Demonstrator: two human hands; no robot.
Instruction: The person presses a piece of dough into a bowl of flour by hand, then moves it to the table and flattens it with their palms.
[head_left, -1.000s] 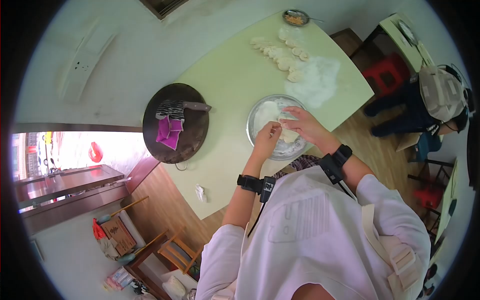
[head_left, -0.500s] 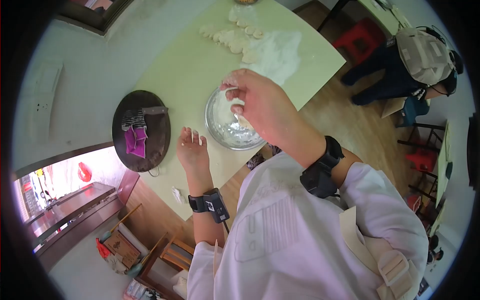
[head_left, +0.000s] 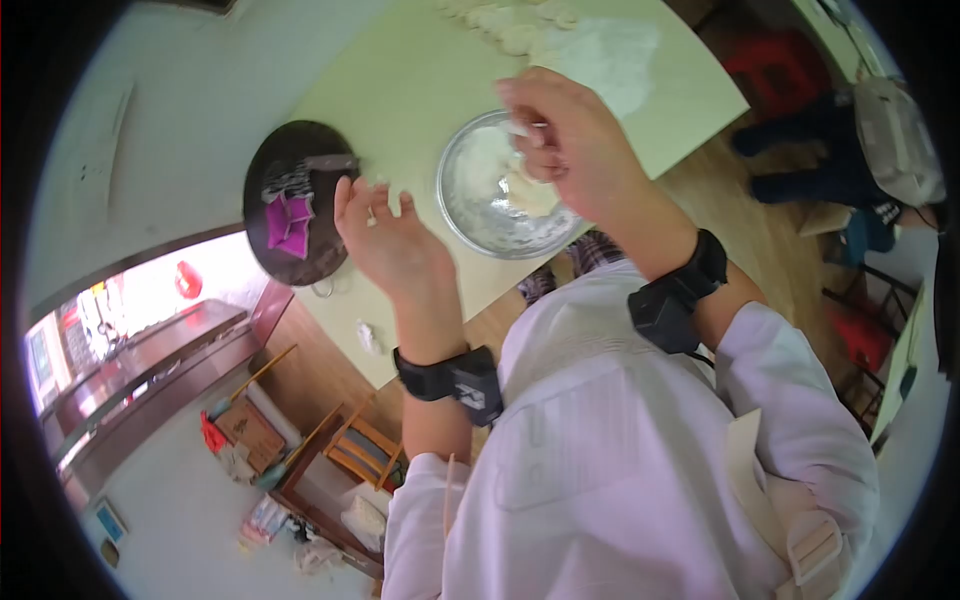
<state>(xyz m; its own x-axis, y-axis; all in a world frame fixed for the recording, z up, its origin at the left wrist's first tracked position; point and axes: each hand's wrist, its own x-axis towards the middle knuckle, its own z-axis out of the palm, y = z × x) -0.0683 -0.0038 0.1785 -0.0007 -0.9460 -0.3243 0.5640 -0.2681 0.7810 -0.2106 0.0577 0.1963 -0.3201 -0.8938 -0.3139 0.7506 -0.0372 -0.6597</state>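
My left hand [head_left: 390,235] is raised near the dark round board [head_left: 330,235], palm up, its fingers spread and holding nothing. Above the metal bowl [head_left: 450,215] my right hand [head_left: 570,140] hangs with loosely bent fingers set apart. Its fingertips look whitish and blurred, and nothing held can be made out. Pale dough [head_left: 530,195] and white flour lie in the bowl, partly hidden by that hand. On the board are a cleaver [head_left: 330,163] and a purple item [head_left: 288,225].
Flat dough pieces [head_left: 515,38] and spread flour [head_left: 615,65] lie on the far part of the green table [head_left: 400,100]. A small white item [head_left: 368,336] is near its left corner. A person with a backpack [head_left: 900,135] stands at the right, beside red stools.
The view has shifted, so the table items sit higher and further right. My left hand has risen nearer the board, its fingers spread wider. My right hand has turned slightly over the bowl.
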